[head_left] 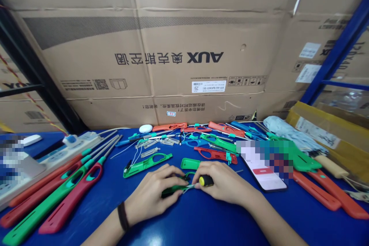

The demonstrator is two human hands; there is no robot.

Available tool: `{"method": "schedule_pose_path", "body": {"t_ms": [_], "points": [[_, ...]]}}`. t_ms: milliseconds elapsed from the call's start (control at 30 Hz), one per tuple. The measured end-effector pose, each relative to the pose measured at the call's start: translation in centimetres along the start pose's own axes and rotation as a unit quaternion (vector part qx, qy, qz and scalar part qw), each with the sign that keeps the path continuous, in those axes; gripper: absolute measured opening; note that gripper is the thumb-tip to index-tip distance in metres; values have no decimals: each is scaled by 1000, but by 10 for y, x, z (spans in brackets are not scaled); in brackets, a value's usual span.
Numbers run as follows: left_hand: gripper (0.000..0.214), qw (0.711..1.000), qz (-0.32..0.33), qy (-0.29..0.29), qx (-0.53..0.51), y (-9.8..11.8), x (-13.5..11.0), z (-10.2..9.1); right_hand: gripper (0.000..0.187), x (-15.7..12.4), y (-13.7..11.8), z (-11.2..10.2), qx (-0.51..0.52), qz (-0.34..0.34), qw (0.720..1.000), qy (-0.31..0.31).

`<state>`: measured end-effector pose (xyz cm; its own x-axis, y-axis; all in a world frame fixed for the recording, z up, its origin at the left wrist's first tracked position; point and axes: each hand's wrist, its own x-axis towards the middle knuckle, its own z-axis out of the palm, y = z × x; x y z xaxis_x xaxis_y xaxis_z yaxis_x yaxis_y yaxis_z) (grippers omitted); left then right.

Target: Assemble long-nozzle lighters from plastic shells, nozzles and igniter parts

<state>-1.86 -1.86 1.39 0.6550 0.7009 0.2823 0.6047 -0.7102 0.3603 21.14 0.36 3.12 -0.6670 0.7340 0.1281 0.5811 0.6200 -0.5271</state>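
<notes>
Green lighter piece (170, 190), qty 1: held at ctr. front, above or on the blue table (178, 227), betw. both hands; partly hidden by fingers; whether rested or lifted cannot be told.

L hand (154, 192), qty 1: fingers and thumb clamped on the green lighter piece from its L side; dark wristband (123, 216) worn at wrist.

R hand (221, 182), qty 1: fingers curled tight on a black-and-yellow tool handle (206, 181); thin pale length seen nr. fingertips, pointed toward the green lighter piece; contact betw. the two cannot be made out.

Just past hands: green half-shell (148, 165), w/ loop, laid beyond L hand; green shell part (190, 163), laid beyond the gap betw. hands; red half-shell (213, 155), w/ small teal part (228, 157) at its R end.

Farther back: clear parts (150, 152), several, grouped w/ thin wires; blue shell (192, 143); orange shell (169, 127), placed nr. foot of cardboard box (173, 27); white rounded item (145, 128), set beside it.

L side: long-nosed lighters (72, 200), qty 4, handles in red, orange & green, laid side by side, noses pointed away; white power strip (67, 152) set alongside.

R side: phone (259, 161), screen lit, partly blurred; orange handles (343, 196), qty 2, laid to its R; yellow-taped carton (319, 128), stood at far R.
</notes>
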Motion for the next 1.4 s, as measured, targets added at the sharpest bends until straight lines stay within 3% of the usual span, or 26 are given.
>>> {"method": "schedule_pose_path", "body": {"t_ms": [367, 1400], "points": [[14, 998, -40, -24, -29, 6, 4, 7, 10, 0, -3, 2, 4, -15, 1000, 7], [9, 999, -27, -22, -25, 4, 6, 4, 6, 1, 4, 1, -31, 19, 999, 23]]}}
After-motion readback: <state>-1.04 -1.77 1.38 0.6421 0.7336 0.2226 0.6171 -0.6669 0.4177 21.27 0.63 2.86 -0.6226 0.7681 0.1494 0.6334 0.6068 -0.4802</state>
